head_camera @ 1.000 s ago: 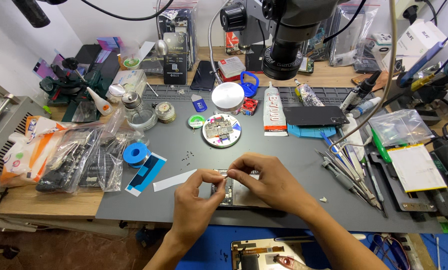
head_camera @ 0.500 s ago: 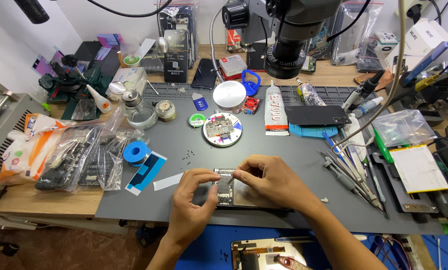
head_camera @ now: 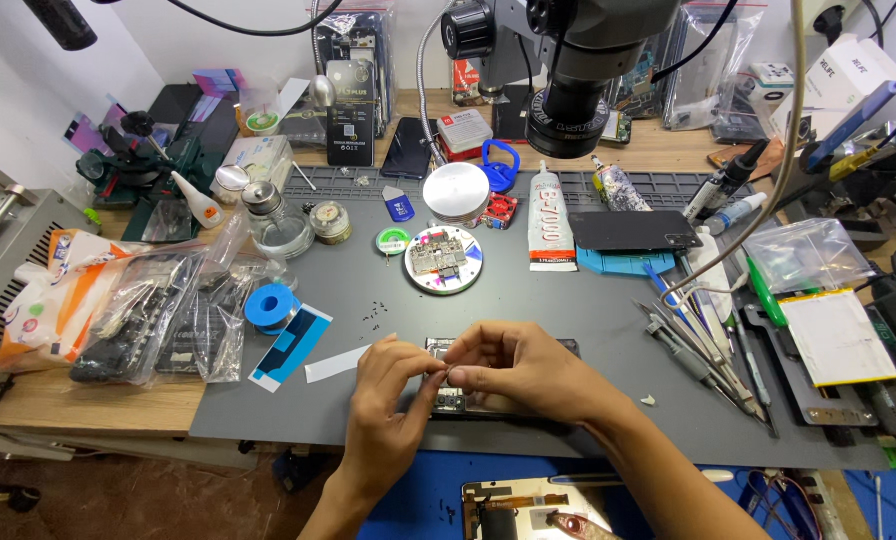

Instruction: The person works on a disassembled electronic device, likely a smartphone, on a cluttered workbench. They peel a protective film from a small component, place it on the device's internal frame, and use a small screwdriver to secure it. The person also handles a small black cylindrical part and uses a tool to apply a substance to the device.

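An opened dark phone body (head_camera: 448, 403) lies flat on the grey work mat (head_camera: 568, 310) near its front edge. Both hands meet over it. My left hand (head_camera: 388, 400) pinches a tiny part at its fingertips, just above the phone's left end. My right hand (head_camera: 513, 370) covers the phone's middle and right side, its thumb and forefinger closed on the same small part. The part itself is too small to make out. Several tiny screws (head_camera: 373, 310) are scattered on the mat just beyond my left hand.
A round dish with a circuit board (head_camera: 444, 259) sits behind the hands, under a microscope head (head_camera: 578, 90). Tweezers and tools (head_camera: 703, 345) lie to the right, plastic bags of parts (head_camera: 158, 320) and a blue tape roll (head_camera: 269, 305) to the left, a glue tube (head_camera: 551, 215) at the back.
Both hands stayed over the phone. The fingertips came closer together above its left end, and my right hand shifted slightly left.
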